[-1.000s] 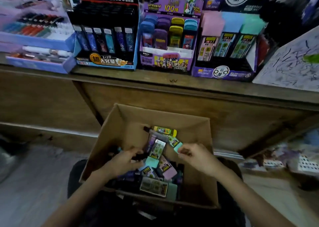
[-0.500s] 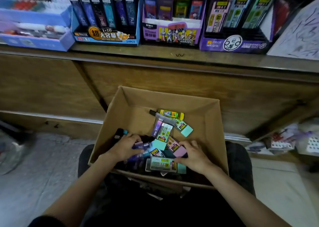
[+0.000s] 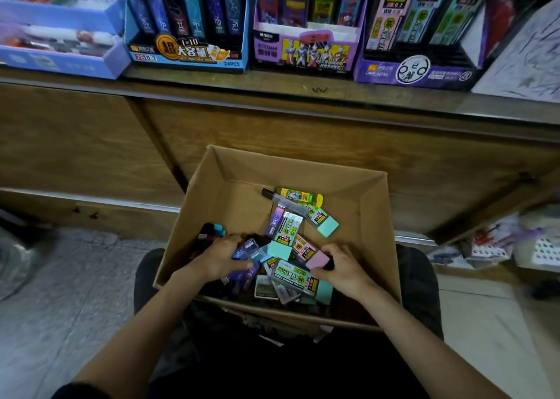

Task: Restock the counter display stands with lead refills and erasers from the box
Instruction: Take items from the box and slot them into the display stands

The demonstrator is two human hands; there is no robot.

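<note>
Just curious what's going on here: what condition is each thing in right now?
Box, open, with a loose pile of packs inside.
Left hand, gripping dark packs.
Right hand, pinching a pink pack.
Blue stand, holding a row of upright packs.
Far-right stand, front slots empty.

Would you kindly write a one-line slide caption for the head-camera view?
Left hand grips dark refill packs while right hand pinches a pink-capped pack inside the cardboard box below the counter display stands.
</note>
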